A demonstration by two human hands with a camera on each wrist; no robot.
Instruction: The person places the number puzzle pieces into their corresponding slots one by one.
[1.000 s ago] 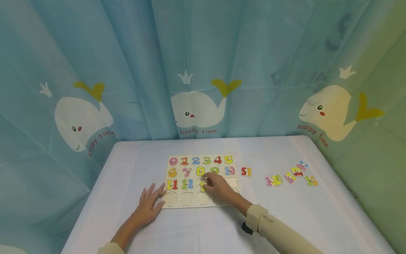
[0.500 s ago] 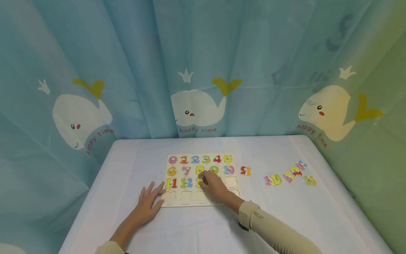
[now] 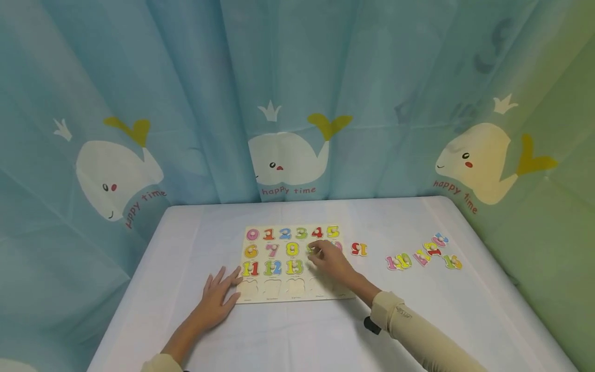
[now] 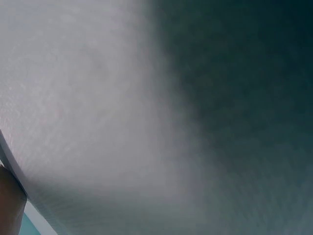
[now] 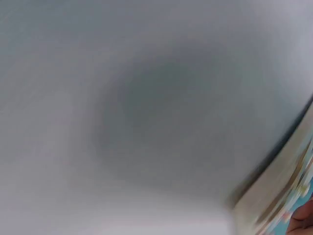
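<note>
A wooden number puzzle board (image 3: 281,298) lies on the table, with knobbed number pieces in its upper rows. My left hand (image 3: 217,298) lies with fingers spread, fingertips at the board's left edge. The 13 piece (image 3: 294,266) sits in the third row, beside the 12 piece (image 3: 272,267). My right hand (image 3: 331,259) is over the board's right part, fingers loosely bent and no piece showing in them; it partly covers the 9 and 10. Just right of the board lies the 15 piece (image 3: 359,249), turned upside down. The right wrist view catches only fingers and a blurred board corner (image 5: 259,198).
Farther right on the white table (image 3: 297,341) lie several loose number pieces, including a pink-and-yellow group (image 3: 398,262), an overlapping cluster (image 3: 433,250) and a green-and-orange piece (image 3: 452,262). A blue whale-print curtain (image 3: 200,103) hangs behind the table.
My right hand has left the 13 piece, which now shows whole in the third row, and has moved right and slightly up. My left hand stays at the board's edge.
</note>
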